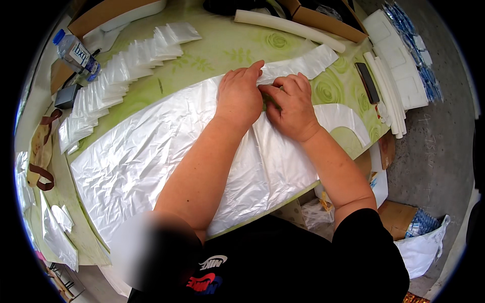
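A large, shiny white plastic sheet (146, 146) is spread across the table before me, wrinkled all over. Two strap-like ends reach to the right: an upper strip (318, 60) and a curved one (353, 121) with a rounded cut-out. My left hand (240, 96) lies on the sheet's upper middle, fingers stretched and close together. Just right of it, my right hand (293, 106) rests over the sheet where the straps begin. Its fingers are bent and spread, index and thumb apart. A patch of green tablecloth shows between the hands.
A row of overlapping folded plastic packets (113, 81) runs along the table's left, near a water bottle (76, 54) and small dark box (67, 96). A long white roll (288, 28) and cardboard box (331, 22) stand behind; a dark phone-like object (367, 82) lies at right.
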### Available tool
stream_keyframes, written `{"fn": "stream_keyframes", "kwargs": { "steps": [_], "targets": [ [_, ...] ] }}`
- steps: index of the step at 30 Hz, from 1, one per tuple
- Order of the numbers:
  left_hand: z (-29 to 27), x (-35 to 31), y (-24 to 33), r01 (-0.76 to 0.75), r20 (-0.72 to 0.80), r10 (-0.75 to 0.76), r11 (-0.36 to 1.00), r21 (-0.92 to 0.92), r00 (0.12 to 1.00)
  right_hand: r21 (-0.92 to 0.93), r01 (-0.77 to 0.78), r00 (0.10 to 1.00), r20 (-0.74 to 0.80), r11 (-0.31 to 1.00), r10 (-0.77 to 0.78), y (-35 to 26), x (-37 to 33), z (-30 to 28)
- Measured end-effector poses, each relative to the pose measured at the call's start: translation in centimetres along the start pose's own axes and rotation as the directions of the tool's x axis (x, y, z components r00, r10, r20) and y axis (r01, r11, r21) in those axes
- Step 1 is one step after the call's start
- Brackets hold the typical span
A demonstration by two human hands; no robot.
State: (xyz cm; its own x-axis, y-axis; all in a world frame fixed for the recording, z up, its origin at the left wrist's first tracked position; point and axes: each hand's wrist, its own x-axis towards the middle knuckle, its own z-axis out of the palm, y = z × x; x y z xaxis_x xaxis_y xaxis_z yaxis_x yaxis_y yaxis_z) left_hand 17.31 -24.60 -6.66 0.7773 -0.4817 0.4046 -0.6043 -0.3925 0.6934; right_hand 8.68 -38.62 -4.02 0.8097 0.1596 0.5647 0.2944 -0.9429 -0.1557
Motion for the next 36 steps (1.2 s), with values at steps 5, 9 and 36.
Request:
{"fn": "stream_keyframes", "kwargs": {
  "steps": [5,9,36],
  "targets": [
    [-0.1,0.0,0.1,0.0,0.005,0.0,1.0,0.012,1.0,-0.005,-0.023,0.999,0.029,1.0,0.023,-0.2,0.0,0.0],
    [-0.2,0.1,0.3,-0.008,0.0,0.008,1.0,0.014,1.0,-0.023,-0.083,0.995,0.053,0.996,0.084,-0.2,-0.2,0.2],
    [-0.3,0.1,0.3,-0.032,0.026,0.032,0.999,0.004,0.999,-0.576,-0.552,0.637,0.174,0.602,0.751,9.4,-0.4,-2.1]
  ]
}}
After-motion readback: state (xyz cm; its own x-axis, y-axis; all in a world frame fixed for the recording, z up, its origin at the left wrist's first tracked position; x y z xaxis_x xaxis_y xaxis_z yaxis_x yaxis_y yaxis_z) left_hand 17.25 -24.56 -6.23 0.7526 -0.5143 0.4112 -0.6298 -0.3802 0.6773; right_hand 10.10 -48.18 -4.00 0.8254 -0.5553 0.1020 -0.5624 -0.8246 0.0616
